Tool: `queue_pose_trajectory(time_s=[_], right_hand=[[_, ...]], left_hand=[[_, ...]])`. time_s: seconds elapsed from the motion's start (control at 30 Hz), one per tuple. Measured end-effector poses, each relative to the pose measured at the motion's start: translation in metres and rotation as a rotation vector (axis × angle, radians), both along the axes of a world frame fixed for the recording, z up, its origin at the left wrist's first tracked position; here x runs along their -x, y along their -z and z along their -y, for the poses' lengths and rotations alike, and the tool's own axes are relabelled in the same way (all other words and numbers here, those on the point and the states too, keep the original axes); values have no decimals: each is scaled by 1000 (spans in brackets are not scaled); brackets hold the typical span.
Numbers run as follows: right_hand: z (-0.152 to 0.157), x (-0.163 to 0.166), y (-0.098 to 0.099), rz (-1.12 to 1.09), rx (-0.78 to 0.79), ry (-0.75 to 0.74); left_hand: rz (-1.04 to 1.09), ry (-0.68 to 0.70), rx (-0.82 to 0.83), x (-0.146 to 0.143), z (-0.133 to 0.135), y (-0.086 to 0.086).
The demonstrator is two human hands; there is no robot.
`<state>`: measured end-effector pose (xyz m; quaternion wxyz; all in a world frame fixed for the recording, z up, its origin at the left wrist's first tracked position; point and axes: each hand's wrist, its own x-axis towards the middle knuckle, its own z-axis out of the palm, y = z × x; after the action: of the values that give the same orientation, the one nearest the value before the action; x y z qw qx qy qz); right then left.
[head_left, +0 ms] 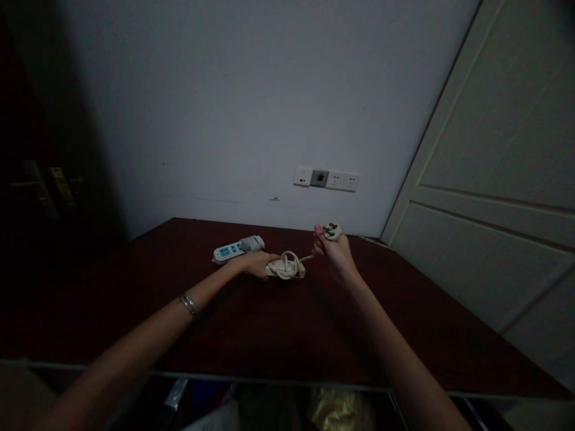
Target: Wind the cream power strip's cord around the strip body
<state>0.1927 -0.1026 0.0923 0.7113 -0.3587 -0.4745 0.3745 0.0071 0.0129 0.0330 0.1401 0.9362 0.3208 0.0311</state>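
Observation:
My left hand [256, 263] rests closed on the end of a cream power strip [287, 269] lying on the dark red table [278, 323], with its cable coiled on top. My right hand [335, 251] is raised a little above the table and pinches the strip's plug [333, 231], prongs up; the cable runs from it down to the coil. A second power strip [231, 250], white with blue sockets and a grey plug at its right end, lies just behind my left hand.
A row of wall sockets [327, 179] is set in the white wall above the table's far edge. A pale panelled door [494, 197] stands at the right. Below the table's near edge are a yellow bag [341, 410] and other items.

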Motion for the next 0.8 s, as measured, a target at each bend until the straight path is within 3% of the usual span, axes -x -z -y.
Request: queue_pose_trajectory(time_s=[0.2,0.53,0.67,0.8], right_hand=[[-31,3,-20,-75,84,-169],[-48,15,-21,-340,195,-368],[-46,18,-19,-450,214,-348],[-44,22,-17,-522,209,-301]], left_hand=[[144,154,65,6,-4,10],[141,217,119,20,-8,24],[167,183,224,28,-7,18],[193,78,255,26,6,-1]])
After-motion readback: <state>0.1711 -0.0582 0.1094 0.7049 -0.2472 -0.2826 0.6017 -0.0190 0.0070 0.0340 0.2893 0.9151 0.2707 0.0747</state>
